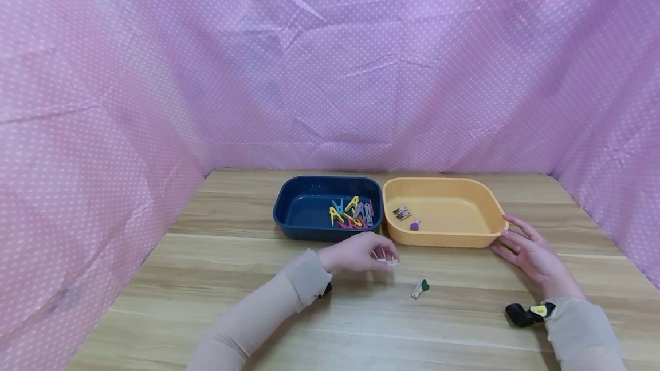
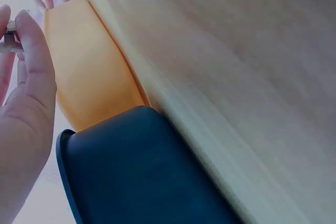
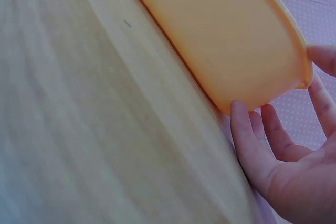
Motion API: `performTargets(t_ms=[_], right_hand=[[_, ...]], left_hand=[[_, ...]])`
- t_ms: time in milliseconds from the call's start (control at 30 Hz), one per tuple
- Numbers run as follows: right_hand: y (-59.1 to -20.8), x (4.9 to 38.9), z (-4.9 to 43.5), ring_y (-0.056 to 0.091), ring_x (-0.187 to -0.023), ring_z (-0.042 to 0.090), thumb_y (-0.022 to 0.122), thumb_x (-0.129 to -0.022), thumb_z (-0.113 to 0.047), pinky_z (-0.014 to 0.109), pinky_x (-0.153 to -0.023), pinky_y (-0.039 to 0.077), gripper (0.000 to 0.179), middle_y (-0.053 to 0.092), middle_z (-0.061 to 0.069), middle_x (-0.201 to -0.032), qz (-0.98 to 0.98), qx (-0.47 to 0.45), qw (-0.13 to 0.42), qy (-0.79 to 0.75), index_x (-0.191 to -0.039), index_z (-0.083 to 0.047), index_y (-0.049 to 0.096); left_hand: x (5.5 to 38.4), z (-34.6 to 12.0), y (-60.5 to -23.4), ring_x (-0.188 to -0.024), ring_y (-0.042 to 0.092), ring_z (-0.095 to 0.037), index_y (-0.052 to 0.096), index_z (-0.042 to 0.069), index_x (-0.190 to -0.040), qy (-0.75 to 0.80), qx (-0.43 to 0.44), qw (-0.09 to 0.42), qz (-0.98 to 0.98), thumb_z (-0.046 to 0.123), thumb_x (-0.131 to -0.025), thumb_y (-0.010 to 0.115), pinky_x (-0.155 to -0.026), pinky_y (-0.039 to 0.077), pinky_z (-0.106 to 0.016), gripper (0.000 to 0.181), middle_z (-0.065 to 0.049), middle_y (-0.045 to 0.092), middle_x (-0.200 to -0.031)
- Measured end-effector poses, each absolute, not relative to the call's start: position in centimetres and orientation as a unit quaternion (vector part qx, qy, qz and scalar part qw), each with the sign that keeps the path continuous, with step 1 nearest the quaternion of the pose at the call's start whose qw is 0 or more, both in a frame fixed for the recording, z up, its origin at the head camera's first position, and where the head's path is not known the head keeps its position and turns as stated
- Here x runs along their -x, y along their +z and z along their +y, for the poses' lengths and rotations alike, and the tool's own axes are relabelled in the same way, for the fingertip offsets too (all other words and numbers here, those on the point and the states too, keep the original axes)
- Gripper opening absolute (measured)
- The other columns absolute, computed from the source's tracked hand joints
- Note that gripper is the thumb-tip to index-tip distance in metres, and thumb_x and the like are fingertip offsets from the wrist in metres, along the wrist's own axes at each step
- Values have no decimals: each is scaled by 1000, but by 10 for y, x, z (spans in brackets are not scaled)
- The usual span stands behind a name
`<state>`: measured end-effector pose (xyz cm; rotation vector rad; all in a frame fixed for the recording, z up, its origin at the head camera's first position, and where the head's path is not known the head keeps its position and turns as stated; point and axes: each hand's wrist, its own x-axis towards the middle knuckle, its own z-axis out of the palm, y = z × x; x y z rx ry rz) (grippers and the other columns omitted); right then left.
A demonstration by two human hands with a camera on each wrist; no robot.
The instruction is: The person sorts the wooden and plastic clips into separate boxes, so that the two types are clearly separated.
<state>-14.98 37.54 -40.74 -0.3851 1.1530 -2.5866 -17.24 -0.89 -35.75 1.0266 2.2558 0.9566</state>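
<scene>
My left hand [image 1: 358,252] pinches a small whitish clip [image 1: 387,260] between thumb and fingers, just in front of where the two trays meet. In the left wrist view the clip [image 2: 10,39] shows a metallic part at the fingertips. My right hand [image 1: 533,259] rests its fingertips against the front right corner of the yellow tray [image 1: 438,239]; in the right wrist view its fingers [image 3: 275,129] spread along the outer wall and rim. On the table between the hands lies a wooden clothespin with a green heart [image 1: 420,288].
The dark blue tray [image 1: 304,232] stands left of the yellow one and holds several yellow, blue, pink and grey clips [image 1: 353,213]. In the yellow tray are small brownish clips [image 1: 402,212] and a purple-topped clothespin [image 1: 415,225]. A pink dotted cloth [image 1: 340,102] hangs behind the table.
</scene>
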Motion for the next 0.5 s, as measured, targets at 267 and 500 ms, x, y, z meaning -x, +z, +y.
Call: performTargets(t_ms=[267,500], right_hand=[[-409,149,378,65,-104,24,31,-98,9,39,-88,55,44,66,10,-114,383,126,144,-904,-122,-12,62],[-410,150,377,64,-105,25,31,-98,10,39,-89,54,45,66,10,-115,384,135,146,-902,-123,-12,61]], left_hand=[[172,0,-353,-85,55,0,67,11,-106,379,-364,213,824,13,-89,67,-79,48,-14,18,8,65,-95],[172,11,-349,-84,56,0,67,10,-105,403,-357,204,817,11,-88,67,-78,49,-13,17,4,66,-97]])
